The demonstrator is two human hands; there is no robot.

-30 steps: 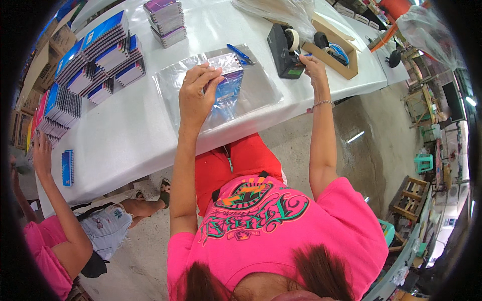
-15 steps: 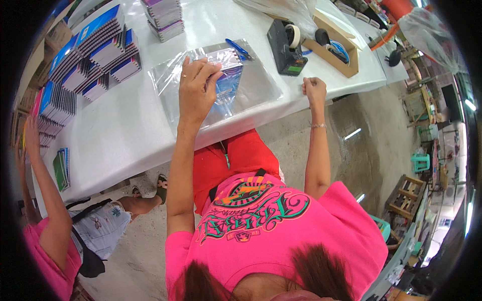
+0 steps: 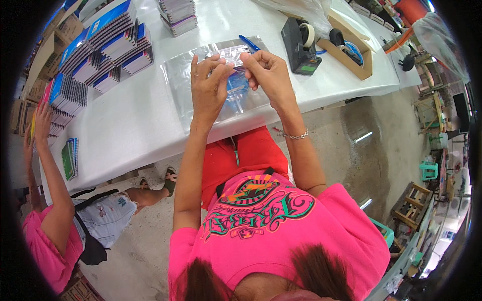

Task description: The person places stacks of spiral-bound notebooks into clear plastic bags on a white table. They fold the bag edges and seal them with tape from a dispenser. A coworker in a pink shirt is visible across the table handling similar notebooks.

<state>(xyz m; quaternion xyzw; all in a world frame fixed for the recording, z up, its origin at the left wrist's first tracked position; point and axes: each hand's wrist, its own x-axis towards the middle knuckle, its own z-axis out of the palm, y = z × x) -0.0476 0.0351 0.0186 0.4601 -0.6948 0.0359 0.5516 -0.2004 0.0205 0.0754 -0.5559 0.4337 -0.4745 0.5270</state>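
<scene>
In front of me on the white table lies a blue spiral notebook (image 3: 236, 89) inside a clear plastic bag (image 3: 178, 83), on top of more clear plastic. My left hand (image 3: 210, 83) rests over its left part, fingers bent and thumb against the plastic. My right hand (image 3: 271, 78) is close beside it at the notebook's upper right, with thumb and index finger pinched together. Whatever is between those fingertips is too small to make out. A blue pen (image 3: 249, 43) lies just beyond the right hand, partly hidden by it.
To the right stand a black tape dispenser (image 3: 301, 47) and an open cardboard box (image 3: 359, 57) with tape rolls. Stacked spiral notebooks (image 3: 108, 42) fill the far left, with another stack (image 3: 178, 20) at the back. A co-worker's hand (image 3: 42, 120) touches the left stacks.
My right hand has come from near the tape dispenser leftward to the notebook, beside my left hand. The left hand stays on the plastic, its fingers slightly shifted.
</scene>
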